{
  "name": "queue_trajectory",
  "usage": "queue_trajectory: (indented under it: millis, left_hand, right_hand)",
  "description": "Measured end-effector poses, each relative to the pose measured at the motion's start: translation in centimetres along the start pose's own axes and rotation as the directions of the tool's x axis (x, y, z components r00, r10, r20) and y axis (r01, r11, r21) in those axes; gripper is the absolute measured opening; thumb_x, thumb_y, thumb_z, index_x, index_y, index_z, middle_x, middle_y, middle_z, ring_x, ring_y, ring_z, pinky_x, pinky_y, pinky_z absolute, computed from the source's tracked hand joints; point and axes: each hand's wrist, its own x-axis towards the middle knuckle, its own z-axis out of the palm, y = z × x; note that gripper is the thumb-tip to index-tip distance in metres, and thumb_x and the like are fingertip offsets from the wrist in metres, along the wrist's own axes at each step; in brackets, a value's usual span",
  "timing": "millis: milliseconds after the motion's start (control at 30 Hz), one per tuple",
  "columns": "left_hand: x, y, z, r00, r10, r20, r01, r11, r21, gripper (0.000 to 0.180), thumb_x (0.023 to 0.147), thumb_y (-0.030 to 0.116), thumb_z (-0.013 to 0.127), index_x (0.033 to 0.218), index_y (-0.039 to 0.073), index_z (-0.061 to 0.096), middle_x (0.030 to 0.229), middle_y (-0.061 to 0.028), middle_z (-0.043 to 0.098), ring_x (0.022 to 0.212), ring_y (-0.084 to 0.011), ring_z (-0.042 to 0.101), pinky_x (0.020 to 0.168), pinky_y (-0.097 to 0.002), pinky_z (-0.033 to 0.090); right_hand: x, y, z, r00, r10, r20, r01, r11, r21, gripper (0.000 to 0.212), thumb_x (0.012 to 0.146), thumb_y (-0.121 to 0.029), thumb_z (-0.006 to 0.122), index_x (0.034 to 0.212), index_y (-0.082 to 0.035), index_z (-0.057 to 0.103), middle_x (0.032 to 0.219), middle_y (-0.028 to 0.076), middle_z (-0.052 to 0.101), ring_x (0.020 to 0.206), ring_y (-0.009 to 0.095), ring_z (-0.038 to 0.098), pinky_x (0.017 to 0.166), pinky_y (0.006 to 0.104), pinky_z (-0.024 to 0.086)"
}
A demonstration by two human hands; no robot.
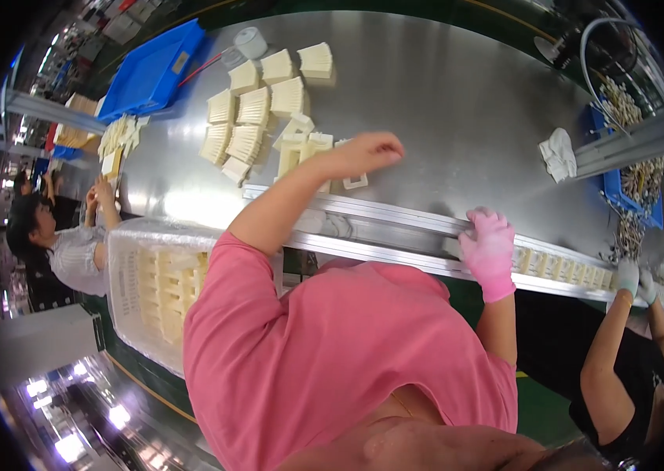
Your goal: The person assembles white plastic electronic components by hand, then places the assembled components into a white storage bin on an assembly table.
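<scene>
Left hand (367, 151) hides cream parts (300, 153); gloved right hand (489, 250) grips rail (395, 213).

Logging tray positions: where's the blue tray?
Head view, upper left: the blue tray sits at the steel table's far left corner, left of the cream part stacks.

One head-worn fisheye camera looks steeply down (edges bending) over the steel table (457, 102), close in.

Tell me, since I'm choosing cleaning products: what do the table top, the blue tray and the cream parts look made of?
Table top: brushed metal, likely stainless steel, with a dull sheen and glare. Blue tray: moulded plastic, uniform matte colour. Cream parts: probably plastic, ribbed and evenly coloured.
</scene>
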Motion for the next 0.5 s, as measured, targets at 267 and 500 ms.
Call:
queue_trajectory:
  millis: [267,500]
  left_hand:
    - [-12.0,-8.4,-11.4,0.840,-0.034,-0.541,0.421,0.670,0.612,0.037,0.069,-0.003,0.045,0.105,0.004,0.052,0.104,-0.0161,0.053,0.100,-0.0316,0.048,0.084,-0.0374,0.040]
    - [-21.1,-15.5,-13.6,0.916,-0.193,-0.352,0.397,0.296,0.869,0.051,0.063,0.001,0.059,0.112,0.006,0.046,0.109,-0.0137,0.049,0.107,-0.0285,0.044,0.088,-0.0371,0.035]
  right_hand:
    - [0.0,-0.9,0.7,0.989,0.047,-0.141,-0.061,0.993,-0.102,0.036,0.069,-0.016,0.059,0.103,-0.006,0.053,0.105,0.009,0.055,0.102,0.026,0.046,0.097,0.0432,0.025]
    - [3.5,-7.6,2.8,0.961,-0.250,-0.116,0.264,0.955,0.134,0.030,0.072,-0.012,0.056,0.102,-0.006,0.054,0.101,0.010,0.055,0.100,0.025,0.048,0.096,0.0419,0.027]
